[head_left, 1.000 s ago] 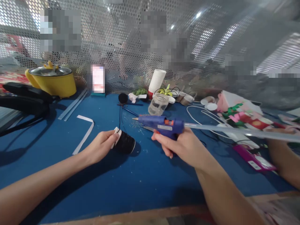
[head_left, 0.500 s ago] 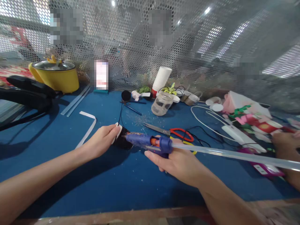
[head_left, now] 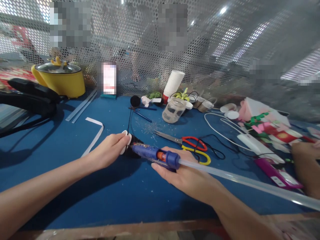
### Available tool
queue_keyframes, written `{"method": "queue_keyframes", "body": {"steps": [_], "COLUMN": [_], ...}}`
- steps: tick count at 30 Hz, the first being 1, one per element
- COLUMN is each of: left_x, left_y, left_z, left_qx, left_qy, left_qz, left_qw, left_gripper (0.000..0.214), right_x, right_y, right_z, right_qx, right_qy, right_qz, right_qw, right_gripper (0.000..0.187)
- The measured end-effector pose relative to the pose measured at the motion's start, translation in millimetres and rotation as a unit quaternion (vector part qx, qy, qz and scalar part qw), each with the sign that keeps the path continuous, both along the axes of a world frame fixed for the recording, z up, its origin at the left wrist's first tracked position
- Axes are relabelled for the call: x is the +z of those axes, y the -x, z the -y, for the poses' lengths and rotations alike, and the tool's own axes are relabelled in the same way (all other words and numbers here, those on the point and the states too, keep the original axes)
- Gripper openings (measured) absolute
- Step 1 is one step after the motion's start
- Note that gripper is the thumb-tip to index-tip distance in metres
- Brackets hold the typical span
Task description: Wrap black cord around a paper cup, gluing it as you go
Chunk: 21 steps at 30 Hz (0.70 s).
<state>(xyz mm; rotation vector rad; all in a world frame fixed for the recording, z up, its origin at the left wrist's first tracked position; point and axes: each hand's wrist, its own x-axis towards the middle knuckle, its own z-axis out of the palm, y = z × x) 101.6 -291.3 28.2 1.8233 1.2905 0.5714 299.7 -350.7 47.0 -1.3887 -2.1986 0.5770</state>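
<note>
A blue hot glue gun (head_left: 150, 151) is gripped in my right hand (head_left: 187, 176), its nozzle pointing left. From its back end a long clear glue stick (head_left: 240, 179) runs off to the right. My left hand (head_left: 110, 149) pinches a small black piece with a white edge (head_left: 130, 137); a thin black cord runs up from it. The nozzle reaches this piece, but whether it touches cannot be made out. Just beyond my right hand lie scissors (head_left: 170, 137) with one red and one yellow handle.
Behind are a clear plastic jar (head_left: 173, 111), a stack of paper cups (head_left: 174, 81) and a phone (head_left: 109, 78). At left stand a yellow pot (head_left: 62, 81) and a white strip (head_left: 96, 138). A purple power strip (head_left: 272, 171) lies near another person's hand (head_left: 303, 156) at right.
The glue gun has shifted slightly left and its glue stick now slopes lower on the right. The piece in my left hand has turned a little, showing more of its white edge.
</note>
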Motion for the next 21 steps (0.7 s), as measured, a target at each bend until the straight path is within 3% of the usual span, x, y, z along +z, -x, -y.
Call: {"method": "queue_keyframes", "body": {"steps": [7,21], "left_x": [-0.1,-3.7], "left_y": [-0.4,0.0], "left_z": [-0.9,-3.1], "left_qx": [0.001,0.016], "left_qy": [0.0,0.035], "left_qz": [0.006,0.04], "left_qw": [1.0,0.998], "left_gripper": [0.037,0.037], "right_x": [-2.0,-3.3], "right_y": [-0.7,1.2], "right_z": [-1.0,0.4], "right_qx": [0.016,0.02], "right_qy": [-0.048,-0.043], "right_qz": [0.004,0.026], "right_qw": [0.999,0.999], "right_gripper": [0.016,0.012]}}
